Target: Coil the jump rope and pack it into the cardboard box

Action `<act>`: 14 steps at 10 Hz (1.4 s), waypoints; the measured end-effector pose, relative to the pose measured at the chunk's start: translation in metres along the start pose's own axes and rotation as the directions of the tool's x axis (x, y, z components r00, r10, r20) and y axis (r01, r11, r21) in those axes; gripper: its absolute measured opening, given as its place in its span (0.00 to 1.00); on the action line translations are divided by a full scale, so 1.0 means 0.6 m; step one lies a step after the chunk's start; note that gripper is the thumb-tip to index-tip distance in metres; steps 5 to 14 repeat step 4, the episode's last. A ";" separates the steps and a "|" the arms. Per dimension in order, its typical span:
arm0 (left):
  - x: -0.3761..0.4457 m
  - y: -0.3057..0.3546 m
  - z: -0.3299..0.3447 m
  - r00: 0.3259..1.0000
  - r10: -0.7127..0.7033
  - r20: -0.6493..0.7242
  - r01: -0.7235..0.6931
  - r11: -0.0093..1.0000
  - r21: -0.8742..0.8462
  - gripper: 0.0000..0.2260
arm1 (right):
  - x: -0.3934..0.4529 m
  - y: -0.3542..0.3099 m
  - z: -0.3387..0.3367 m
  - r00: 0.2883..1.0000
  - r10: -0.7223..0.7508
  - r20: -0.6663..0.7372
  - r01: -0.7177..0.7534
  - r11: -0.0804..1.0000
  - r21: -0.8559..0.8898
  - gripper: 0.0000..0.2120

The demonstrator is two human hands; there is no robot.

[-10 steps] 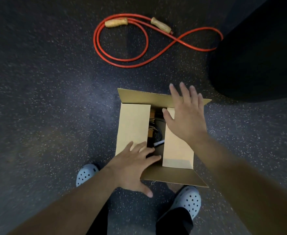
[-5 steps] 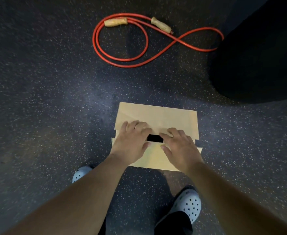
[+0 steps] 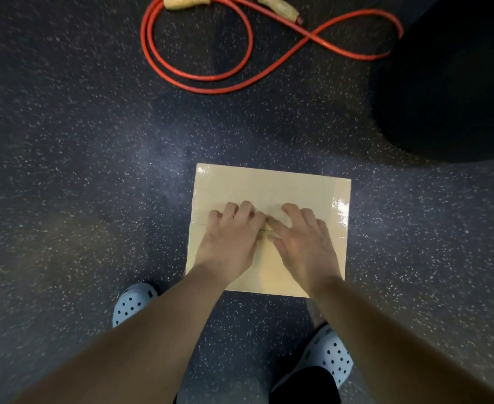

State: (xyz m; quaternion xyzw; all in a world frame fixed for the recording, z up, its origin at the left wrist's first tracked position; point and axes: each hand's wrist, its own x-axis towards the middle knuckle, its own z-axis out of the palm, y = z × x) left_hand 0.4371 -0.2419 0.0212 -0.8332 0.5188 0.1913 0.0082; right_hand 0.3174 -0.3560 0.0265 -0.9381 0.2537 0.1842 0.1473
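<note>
Cardboard box [image 3: 269,188]: on the speckled dark floor [image 3: 79,170], near centre; top flaps folded shut, meeting at a seam across the middle; glossy tape on its right edge.
Left hand [image 3: 228,237]: palm down, flat on the flaps at the seam, fingers spread, gripping nothing.
Right hand [image 3: 301,240]: flat beside the left, touching it at the seam, also pressing, nothing grasped.
Jump rope [image 3: 199,80]: far side, well apart from the box, lying loose in a figure-eight on the floor.
Wooden handles [image 3: 280,7]: two, at the far edge, partly cut off.
Writing: none readable on the box.
Shoes [image 3: 132,304]: pale blue perforated clogs, nearest.
Dark shape [image 3: 449,83]: far right, unidentifiable.
</note>
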 end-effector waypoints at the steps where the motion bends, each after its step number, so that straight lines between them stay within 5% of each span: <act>1: 0.017 0.002 -0.008 0.996 -0.003 0.090 0.002 1.000 0.014 0.18 | 0.002 -0.009 0.003 0.999 0.006 0.033 -0.005 1.000 -0.024 0.22; 2: 0.035 0.003 -0.027 0.987 -0.040 0.155 0.045 0.999 -0.028 0.17 | 0.011 -0.015 -0.020 0.998 0.036 0.052 -0.040 0.997 0.071 0.19; 4: 0.043 -0.013 -0.150 0.988 -0.097 0.117 0.126 0.952 -0.278 0.11 | -0.004 -0.026 -0.150 0.961 0.239 -0.137 -0.188 0.933 0.307 0.15; 14: 0.043 -0.013 -0.150 0.988 -0.097 0.117 0.126 0.952 -0.278 0.11 | -0.004 -0.026 -0.150 0.961 0.239 -0.137 -0.188 0.933 0.307 0.15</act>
